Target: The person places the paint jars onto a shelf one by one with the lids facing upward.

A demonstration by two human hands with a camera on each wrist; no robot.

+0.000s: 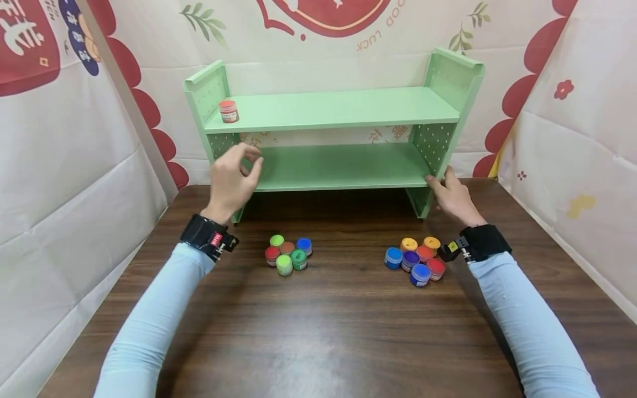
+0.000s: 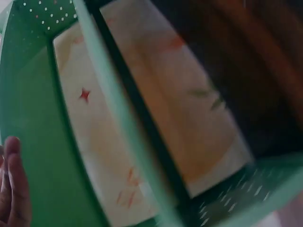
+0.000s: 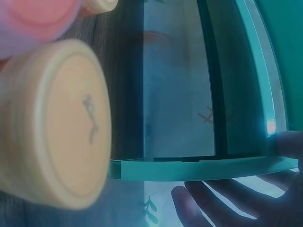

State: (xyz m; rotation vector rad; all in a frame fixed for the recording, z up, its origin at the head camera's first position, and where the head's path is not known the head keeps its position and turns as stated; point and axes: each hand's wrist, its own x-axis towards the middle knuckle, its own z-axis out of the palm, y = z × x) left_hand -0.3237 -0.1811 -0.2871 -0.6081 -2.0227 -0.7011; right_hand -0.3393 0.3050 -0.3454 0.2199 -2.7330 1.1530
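A light green two-tier shelf (image 1: 343,166) stands on the table. My left hand (image 1: 234,177) hovers in front of its left end, thumb and fingers loosely bent with nothing visible between them. In the left wrist view, fingers (image 2: 18,189) show at the left edge against the green board. Farther right, my right hand (image 1: 454,199) grips the shelf's right side panel, thumb on the inner side and fingers (image 3: 187,203) on the outer. One small red-lidded jar (image 1: 229,111) sits at the left end of the upper tier.
Several small jars with green, red, brown and blue lids (image 1: 286,264) cluster left of centre on the dark wood table (image 1: 318,342). More, with orange, blue, purple and red lids (image 1: 393,258), stand near my right wrist. Printed cloth (image 1: 338,72) hangs behind and at both sides.
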